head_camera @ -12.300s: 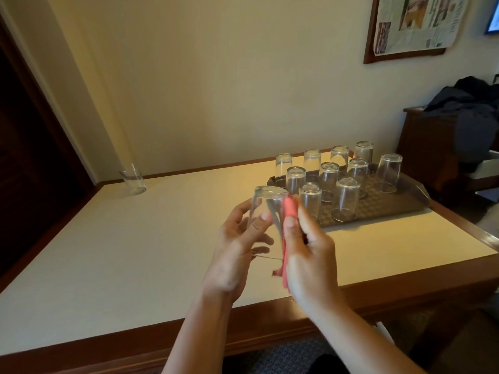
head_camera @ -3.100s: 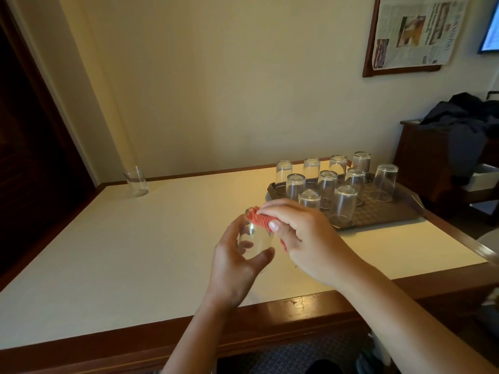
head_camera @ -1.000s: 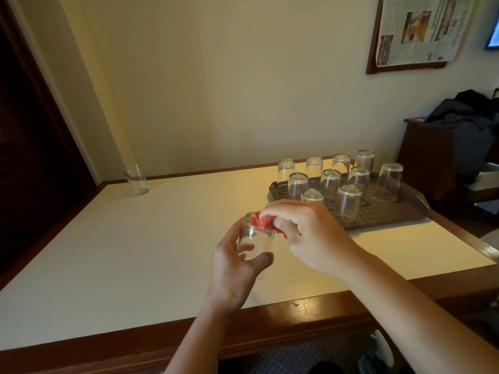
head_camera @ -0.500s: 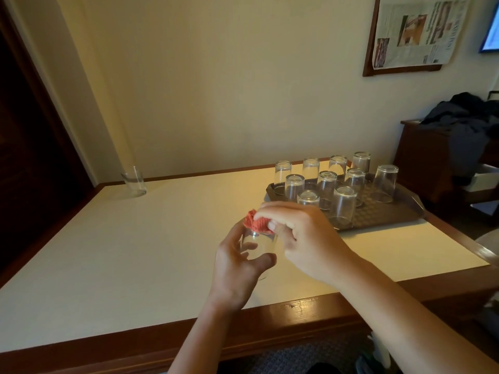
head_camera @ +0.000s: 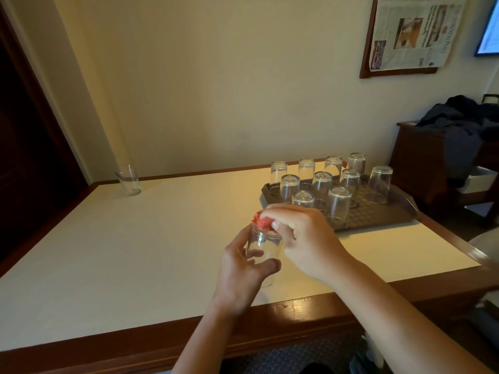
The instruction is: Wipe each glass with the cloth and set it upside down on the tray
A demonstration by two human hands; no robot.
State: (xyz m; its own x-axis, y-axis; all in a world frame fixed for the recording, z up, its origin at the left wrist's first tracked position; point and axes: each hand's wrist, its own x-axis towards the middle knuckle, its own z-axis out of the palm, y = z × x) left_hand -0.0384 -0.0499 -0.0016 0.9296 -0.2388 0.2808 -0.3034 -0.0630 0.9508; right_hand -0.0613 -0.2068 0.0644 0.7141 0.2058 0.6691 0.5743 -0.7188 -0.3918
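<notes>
My left hand (head_camera: 243,268) grips a clear glass (head_camera: 263,247) upright above the table's front half. My right hand (head_camera: 302,238) pinches a red cloth (head_camera: 263,221) bunched on the glass's mouth, partly pushed inside. Right of the hands lies a brown tray (head_camera: 383,211) carrying several glasses (head_camera: 339,206) upside down in rows. One more glass (head_camera: 129,180) stands upright alone at the table's far left corner.
The table (head_camera: 135,252) has a cream top and a dark wood rim, set against a plain wall. A dark wooden cabinet (head_camera: 432,168) with dark clothing on it stands at the right. A framed newspaper (head_camera: 413,33) hangs above the tray.
The glass was held bottom-up earlier and is now mouth-up in my left hand. Over the last second the cloth has stayed at the mouth while my right hand shifts slightly around it.
</notes>
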